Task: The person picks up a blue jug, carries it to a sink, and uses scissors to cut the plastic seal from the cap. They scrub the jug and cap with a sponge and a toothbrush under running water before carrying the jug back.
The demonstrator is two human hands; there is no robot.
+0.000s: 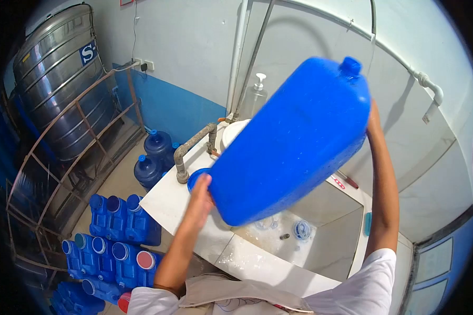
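Observation:
A big blue plastic water container (294, 136) is held tilted over the tiled sink (331, 231), with its small spout (350, 66) at the upper right. My left hand (199, 197) grips its lower left end, thumb on the near face. Around its right side wraps my right hand (373, 118), most of its fingers hidden behind the plastic. Beneath it, a round blue-and-white piece (301, 230) and a small dark fitting (284, 237) lie on the wet sink floor. A blue round item (197, 177) shows just behind my left hand.
Several blue jugs with caps (115, 218) stand on the floor at left, near round water bottles (155, 152). A pipe (194, 144) rises from the counter (168, 205). Behind are a pump bottle (255, 97) and a steel tank (63, 79). Brushes (347, 180) lie on the sink's rim.

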